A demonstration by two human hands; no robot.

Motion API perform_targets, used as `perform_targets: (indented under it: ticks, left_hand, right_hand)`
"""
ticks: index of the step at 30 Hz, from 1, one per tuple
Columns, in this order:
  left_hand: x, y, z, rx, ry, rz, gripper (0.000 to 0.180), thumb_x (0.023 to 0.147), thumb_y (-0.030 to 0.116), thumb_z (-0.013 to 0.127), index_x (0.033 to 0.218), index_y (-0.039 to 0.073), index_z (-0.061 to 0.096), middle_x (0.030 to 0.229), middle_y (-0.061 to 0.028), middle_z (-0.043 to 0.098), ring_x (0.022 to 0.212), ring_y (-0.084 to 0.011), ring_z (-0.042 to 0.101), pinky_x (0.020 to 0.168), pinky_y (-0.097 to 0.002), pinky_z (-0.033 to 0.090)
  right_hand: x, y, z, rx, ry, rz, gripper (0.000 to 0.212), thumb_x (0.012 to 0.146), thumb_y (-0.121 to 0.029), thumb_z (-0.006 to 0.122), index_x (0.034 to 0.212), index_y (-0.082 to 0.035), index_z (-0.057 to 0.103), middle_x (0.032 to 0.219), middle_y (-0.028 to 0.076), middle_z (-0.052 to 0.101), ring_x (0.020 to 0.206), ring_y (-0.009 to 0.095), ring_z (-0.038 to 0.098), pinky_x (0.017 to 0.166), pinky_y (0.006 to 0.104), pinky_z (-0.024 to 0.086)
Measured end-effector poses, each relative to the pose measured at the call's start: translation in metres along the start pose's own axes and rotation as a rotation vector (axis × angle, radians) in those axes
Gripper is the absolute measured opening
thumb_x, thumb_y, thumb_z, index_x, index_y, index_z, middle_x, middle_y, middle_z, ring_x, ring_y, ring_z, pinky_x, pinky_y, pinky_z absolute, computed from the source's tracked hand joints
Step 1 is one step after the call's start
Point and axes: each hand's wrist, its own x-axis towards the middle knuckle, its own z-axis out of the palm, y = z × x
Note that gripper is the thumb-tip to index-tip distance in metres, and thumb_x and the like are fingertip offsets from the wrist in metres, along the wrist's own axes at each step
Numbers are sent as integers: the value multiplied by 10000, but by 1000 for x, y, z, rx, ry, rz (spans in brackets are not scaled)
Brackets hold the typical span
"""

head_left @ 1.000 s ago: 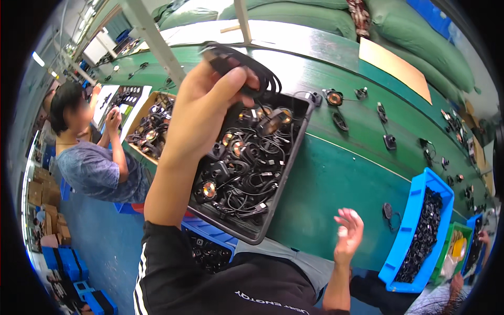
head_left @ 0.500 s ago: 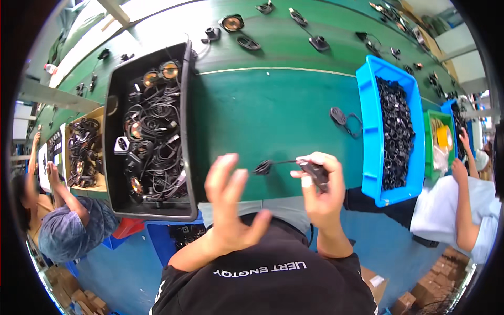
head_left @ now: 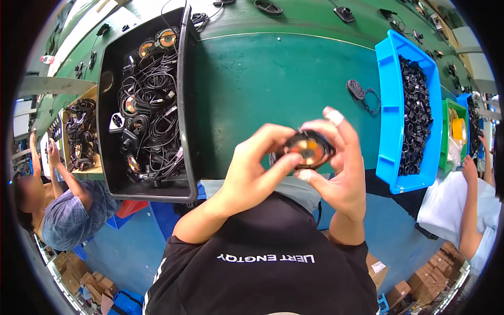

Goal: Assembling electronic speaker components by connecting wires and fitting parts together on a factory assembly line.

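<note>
Over the near edge of the green table (head_left: 283, 79), motion blur and overlapping fingers obscure part of a round black device (head_left: 313, 149); a dark item (head_left: 224, 2) is cut off by the upper border. Pale lettering spans the black shirt (head_left: 262, 231). The device lies between both hands: the left hand (head_left: 255, 169) pinches its left side, thumb across the coppery face; the right hand (head_left: 344, 165) curls around its right rim.

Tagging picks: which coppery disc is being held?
The disc between left hand and right hand; other coppery discs lie in the black bin.
</note>
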Motion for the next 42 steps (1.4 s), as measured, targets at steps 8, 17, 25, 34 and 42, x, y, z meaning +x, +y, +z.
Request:
perform_targets:
  ticks: [8, 17, 25, 34, 42]
  left_hand:
    - [4, 0, 7, -687, 378, -201, 462, 800, -57, 659, 1210, 28, 463, 1008, -105, 581, 877, -160, 601, 768, -266, 518]
    - [-22, 1, -23, -221, 36, -288, 374, 830, -45, 604, 1086, 68, 356, 965, -187, 595, 648, -260, 655, 438, -267, 539]
    - [-33, -10, -23, -293, 39, -367, 372, 827, -38, 630, 1060, 41, 351, 876, -179, 598, 562, -240, 646, 405, -256, 526]
    - [-38, -14, -21, -327, 19, -445, 390, 803, -41, 638, 1040, 21, 335, 877, -198, 596, 498, -239, 629, 350, -252, 495]
    - [-39, -14, -16, -320, 41, -457, 356, 831, -12, 661, 1021, 22, 362, 770, -141, 613, 514, -201, 631, 390, -245, 506]
  right_hand:
    - [-13, 30, 14, -101, -49, 45, 398, 743, 65, 679, 1127, 7, 593, 865, 73, 623, 719, 144, 577, 626, 234, 473]
    - [-23, 11, -11, -547, -257, -333, 217, 714, 53, 683, 925, 20, 642, 826, 76, 607, 603, 177, 505, 543, 272, 424]
    - [-36, 19, -10, -626, -305, -391, 187, 698, 34, 683, 872, 19, 616, 722, 60, 556, 543, 177, 436, 505, 276, 388]
    - [-38, 18, -9, -682, -354, -379, 171, 701, 23, 677, 861, 7, 617, 657, 37, 501, 499, 157, 384, 476, 270, 357]
    - [-45, 18, -6, -591, -252, -346, 157, 696, 24, 673, 845, 5, 626, 633, 22, 454, 480, 141, 360, 455, 253, 349]
